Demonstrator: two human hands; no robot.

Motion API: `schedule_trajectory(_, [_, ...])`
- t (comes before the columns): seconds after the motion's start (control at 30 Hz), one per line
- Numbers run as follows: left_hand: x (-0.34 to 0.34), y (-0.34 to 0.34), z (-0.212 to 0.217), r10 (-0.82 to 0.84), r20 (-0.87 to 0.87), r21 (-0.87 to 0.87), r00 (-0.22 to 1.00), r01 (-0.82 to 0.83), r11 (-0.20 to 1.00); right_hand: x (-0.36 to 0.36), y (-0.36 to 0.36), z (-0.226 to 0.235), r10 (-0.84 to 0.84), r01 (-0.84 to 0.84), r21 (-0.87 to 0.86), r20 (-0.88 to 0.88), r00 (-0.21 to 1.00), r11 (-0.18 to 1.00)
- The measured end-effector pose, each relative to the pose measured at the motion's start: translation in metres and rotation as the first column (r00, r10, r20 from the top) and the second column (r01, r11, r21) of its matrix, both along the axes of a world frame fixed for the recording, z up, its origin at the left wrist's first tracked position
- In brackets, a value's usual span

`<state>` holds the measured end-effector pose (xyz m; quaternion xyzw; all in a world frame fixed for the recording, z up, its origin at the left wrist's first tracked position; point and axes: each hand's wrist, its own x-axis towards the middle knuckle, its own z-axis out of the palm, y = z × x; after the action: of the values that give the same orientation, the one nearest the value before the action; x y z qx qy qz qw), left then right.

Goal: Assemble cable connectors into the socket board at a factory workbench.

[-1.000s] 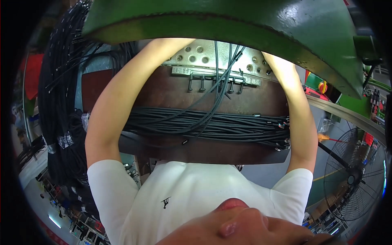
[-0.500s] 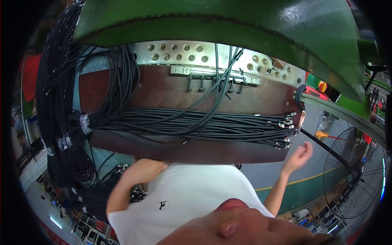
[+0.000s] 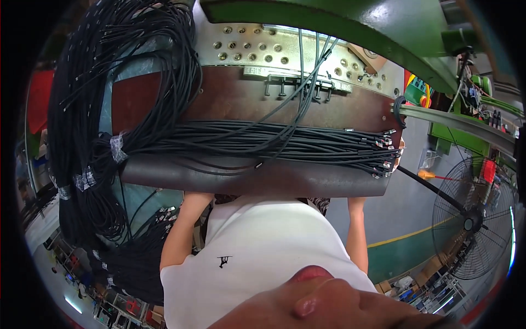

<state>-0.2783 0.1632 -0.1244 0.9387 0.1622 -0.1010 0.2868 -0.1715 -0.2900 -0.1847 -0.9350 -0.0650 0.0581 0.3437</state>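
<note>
Both my hands are hidden below the front edge of the brown board (image 3: 345, 183). My left forearm (image 3: 188, 222) reaches under that edge left of the middle, my right forearm (image 3: 356, 233) near its right end. What the fingers do there does not show. Across the board lies a bundle of black cables (image 3: 307, 145), their small metal-ended connectors (image 3: 386, 142) gathered at the right. Clear wrap (image 3: 118, 148) binds the bundle at the left. A few cables cross over it from a metal fixture with dark pins (image 3: 298, 82).
A thick hank of black cables (image 3: 82, 98) hangs at the left, with more cables (image 3: 145, 247) below. A green machine body (image 3: 329, 22) overhangs a perforated metal plate (image 3: 241, 46). On the right are a metal rail (image 3: 460, 117) and a black fan (image 3: 469, 222).
My left hand has gone from beside the front edge to beneath the board. My right hand, raised off the right end before, has dropped under it too. The view has shifted slightly.
</note>
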Motion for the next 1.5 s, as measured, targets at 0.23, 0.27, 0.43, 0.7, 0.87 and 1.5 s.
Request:
schedule_trajectory(0.23, [0.004,-0.002,0.002,0.047,0.102,-0.055,0.994,-0.041,0.998,0.007,0.007,-0.003,0.020,-0.016,-0.022,0.193,0.981,1.000])
schedule_trajectory(0.27, [0.005,-0.004,0.002,0.052,0.112,-0.063,0.992,-0.045,0.997,0.009,0.011,0.000,0.021,-0.016,-0.023,0.196,0.980,1.000])
schedule_trajectory(0.43, [0.010,-0.006,0.007,0.076,0.159,-0.099,0.984,-0.061,0.993,0.014,0.017,0.002,0.002,-0.018,0.050,0.288,0.958,0.999])
schedule_trajectory(0.7, [0.045,-0.036,0.130,-0.548,0.017,-0.718,0.836,0.391,0.576,0.105,-0.017,0.137,-0.163,0.084,0.205,0.406,0.899,0.975])
schedule_trajectory(0.87, [0.119,-0.111,0.118,-0.460,0.600,-0.253,0.655,0.700,0.668,0.172,0.154,0.175,0.641,-0.527,-0.367,0.396,0.657,0.766])
schedule_trajectory(1.5, [0.199,-0.010,0.078,-0.516,0.436,0.414,0.737,0.345,0.842,0.216,0.173,0.155,0.667,-0.616,-0.255,0.284,0.689,0.745])
